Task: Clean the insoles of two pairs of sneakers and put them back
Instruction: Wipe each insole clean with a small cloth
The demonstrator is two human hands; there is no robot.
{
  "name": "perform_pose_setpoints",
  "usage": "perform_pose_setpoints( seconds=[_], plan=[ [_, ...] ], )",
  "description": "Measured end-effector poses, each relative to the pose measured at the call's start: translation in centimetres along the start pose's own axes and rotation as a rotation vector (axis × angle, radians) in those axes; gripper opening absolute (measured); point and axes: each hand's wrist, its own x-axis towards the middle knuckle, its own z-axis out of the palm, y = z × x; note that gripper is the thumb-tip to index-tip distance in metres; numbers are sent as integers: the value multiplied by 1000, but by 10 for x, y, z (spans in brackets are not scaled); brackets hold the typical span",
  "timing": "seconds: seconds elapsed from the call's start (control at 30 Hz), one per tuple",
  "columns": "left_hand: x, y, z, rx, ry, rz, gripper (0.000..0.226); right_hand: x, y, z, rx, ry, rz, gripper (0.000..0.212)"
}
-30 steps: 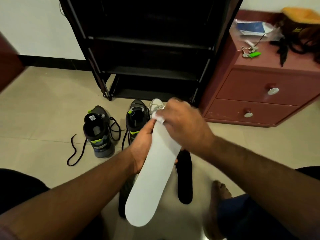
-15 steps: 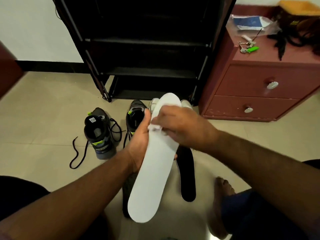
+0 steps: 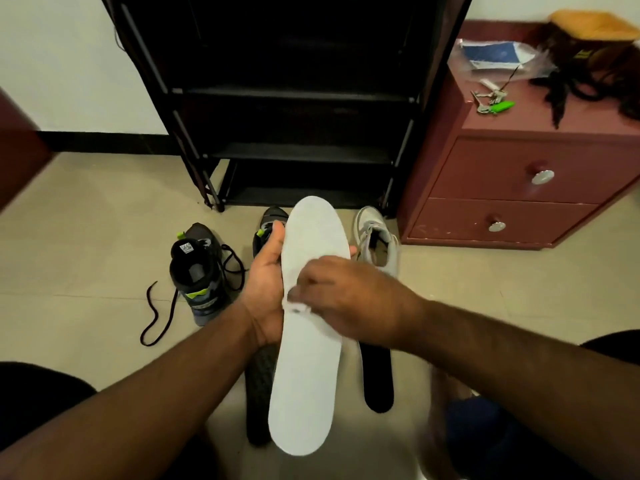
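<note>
Ahead, a black shoe rack [image 3: 291,98] stood against the wall, dark sneakers [image 3: 197,271] on the floor [image 3: 86,237] before it. Over the floor's middle the white insole [image 3: 308,358] was held up lengthwise, two black insoles [image 3: 377,375] lying beneath. The left hand [image 3: 266,282] cupped its left edge, fingers curled behind. The right hand [image 3: 346,299] pinched a small white wipe [image 3: 296,306] against its face. Wiping well probably meant long heel-to-toe strokes, firmly backed from behind.

Bare floor [image 3: 86,244] lies left; sneakers [image 3: 199,271] crowd ahead.
</note>
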Motion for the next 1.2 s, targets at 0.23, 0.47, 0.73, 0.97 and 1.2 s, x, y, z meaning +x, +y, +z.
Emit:
perform_pose_setpoints(
  seconds=[0.23,0.47,0.73,0.97,1.2],
  plan=[
    [0,-2,1,91,-106,-33,71,1,30,-24,-33,-31,-21,26],
    [3,-14,-6,94,-176,-186,78,3,50,-30,-154,183,181,26],
    [1,-8,-7,60,-39,-134,78,-6,16,4,-88,-32,-69,39],
    [5,-15,-6,181,-34,-120,71,-2,55,-16,-256,191,196,45],
    [4,-16,-4,192,29,-133,86,-1,52,-10,-235,147,49,38]
  ],
)
